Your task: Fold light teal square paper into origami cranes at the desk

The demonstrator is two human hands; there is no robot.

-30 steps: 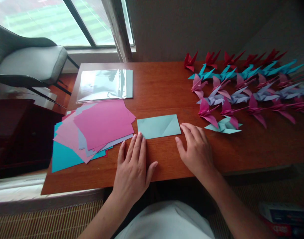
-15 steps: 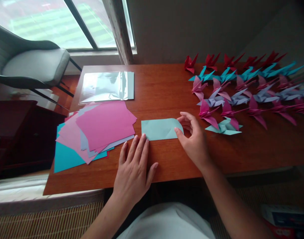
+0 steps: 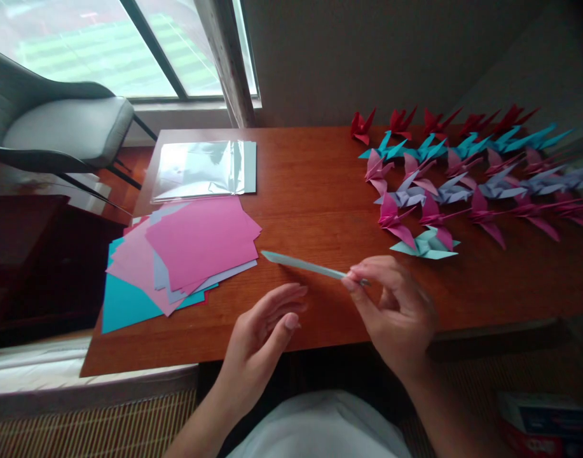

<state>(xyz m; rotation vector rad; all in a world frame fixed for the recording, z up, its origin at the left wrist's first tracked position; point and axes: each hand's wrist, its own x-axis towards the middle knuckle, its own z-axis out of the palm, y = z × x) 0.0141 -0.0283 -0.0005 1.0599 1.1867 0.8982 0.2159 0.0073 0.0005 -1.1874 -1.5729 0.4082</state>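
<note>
My right hand (image 3: 397, 312) pinches the right end of a folded light teal paper (image 3: 303, 264) between thumb and fingers and holds it lifted off the wooden table (image 3: 315, 178), seen almost edge-on. My left hand (image 3: 262, 334) hovers open just below the paper's left half, fingers extended and slightly curled, touching nothing. A light teal folded crane (image 3: 427, 245) sits on the table just beyond my right hand.
A loose pile of pink, lilac and teal paper sheets (image 3: 186, 248) lies to the left. A clear plastic sleeve (image 3: 203, 168) lies behind it. Rows of red, teal, pink and lilac paper cranes (image 3: 463, 175) fill the right side. A grey chair (image 3: 57, 127) stands by the window.
My right hand has picked the folded teal paper up off the table and tilted it edge-on. My left hand has lifted off the table and turned toward the paper.
</note>
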